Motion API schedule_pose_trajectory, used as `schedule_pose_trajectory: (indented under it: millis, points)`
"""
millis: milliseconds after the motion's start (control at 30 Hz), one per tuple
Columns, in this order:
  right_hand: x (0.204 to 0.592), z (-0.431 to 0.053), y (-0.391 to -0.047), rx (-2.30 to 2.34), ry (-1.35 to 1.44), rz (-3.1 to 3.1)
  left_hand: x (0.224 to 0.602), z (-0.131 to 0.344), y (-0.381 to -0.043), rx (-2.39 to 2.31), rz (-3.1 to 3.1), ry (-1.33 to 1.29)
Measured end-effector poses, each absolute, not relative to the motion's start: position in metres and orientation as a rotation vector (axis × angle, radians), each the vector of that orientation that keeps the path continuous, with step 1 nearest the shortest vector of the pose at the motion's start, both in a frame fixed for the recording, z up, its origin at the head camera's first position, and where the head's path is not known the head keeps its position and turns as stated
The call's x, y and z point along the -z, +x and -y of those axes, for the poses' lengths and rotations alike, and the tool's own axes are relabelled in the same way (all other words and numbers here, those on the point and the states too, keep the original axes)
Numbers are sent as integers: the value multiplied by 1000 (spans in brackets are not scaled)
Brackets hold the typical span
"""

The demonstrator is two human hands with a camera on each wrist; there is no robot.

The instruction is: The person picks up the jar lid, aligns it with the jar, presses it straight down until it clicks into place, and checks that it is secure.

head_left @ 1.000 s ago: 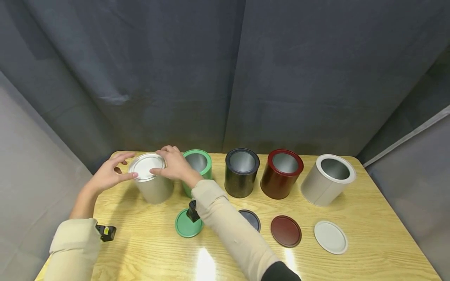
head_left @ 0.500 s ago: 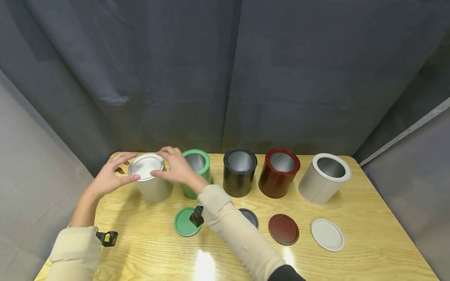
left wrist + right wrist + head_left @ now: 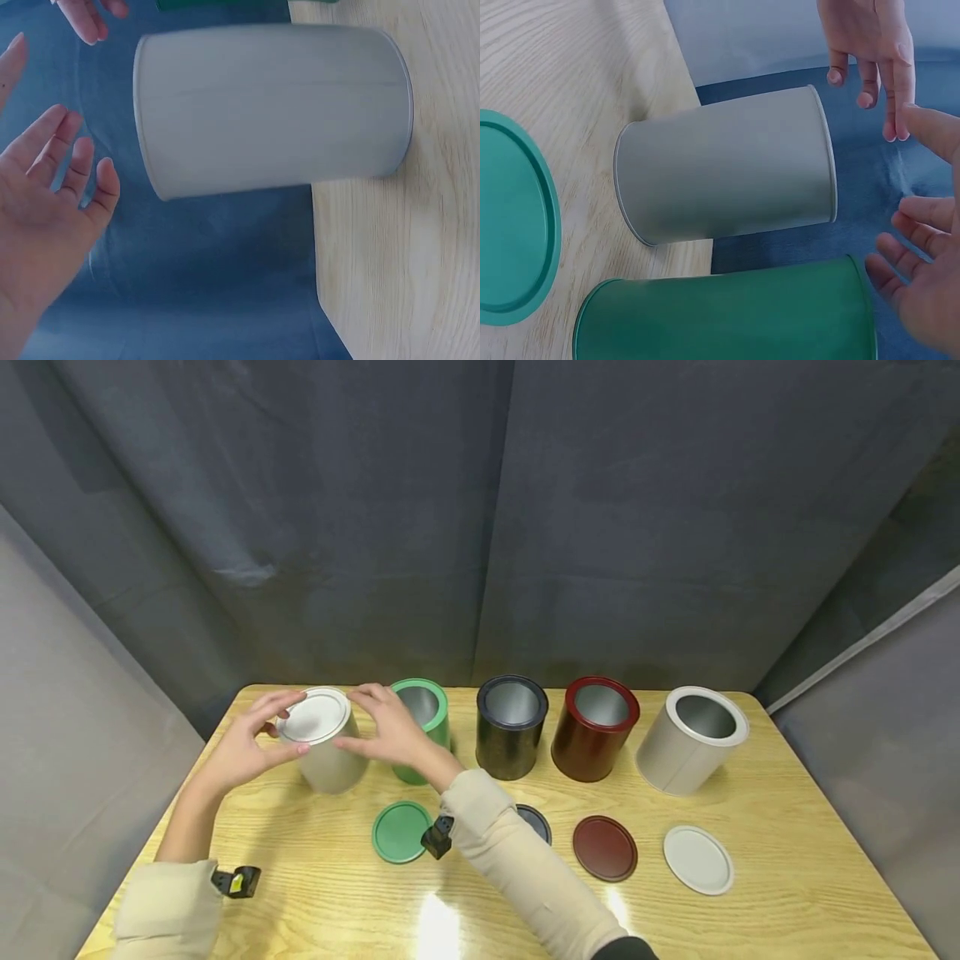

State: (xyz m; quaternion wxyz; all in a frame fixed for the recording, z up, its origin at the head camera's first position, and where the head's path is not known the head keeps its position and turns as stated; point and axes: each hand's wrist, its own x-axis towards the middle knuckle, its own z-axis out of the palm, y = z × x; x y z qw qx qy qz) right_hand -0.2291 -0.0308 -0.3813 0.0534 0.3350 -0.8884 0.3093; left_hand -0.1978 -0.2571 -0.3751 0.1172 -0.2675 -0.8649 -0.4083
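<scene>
Head view: the left hand and the right hand hang on either side of a beige-grey cylindrical can topped by a white round lid, at the left of a pale wood-grain worktop. Each grip is spread, thumb apart from fingers. To the right stand four uncovered cylindrical cans: green, glossy black, dark red and off-white. Nearer lie a green round lid, a dark round lid partly behind the right sleeve, a dark red round lid and an off-white round lid.

Left wrist view: the beige-grey can stands on the worktop; the left hand's loosely bent fingers are above its top, apart from it. The lid's upper face is out of sight, so how firmly it sits I cannot tell.

Right wrist view: both hands are above the can, fingers relaxed and clear of it; the green can is just beside it.
</scene>
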Motion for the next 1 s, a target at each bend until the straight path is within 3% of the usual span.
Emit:
schedule_pose_trajectory:
  millis: [433,767,1000]
  points:
    - [379,19,-213,-1005,1058,2635,351,228,-166,1178,2487,-877]
    - [376,10,-207,-1041,1081,2572,380,238,-183,1254,2407,-971]
    - [377,0,-199,-1066,1088,2552,380,232,-177,1281,2375,-1025]
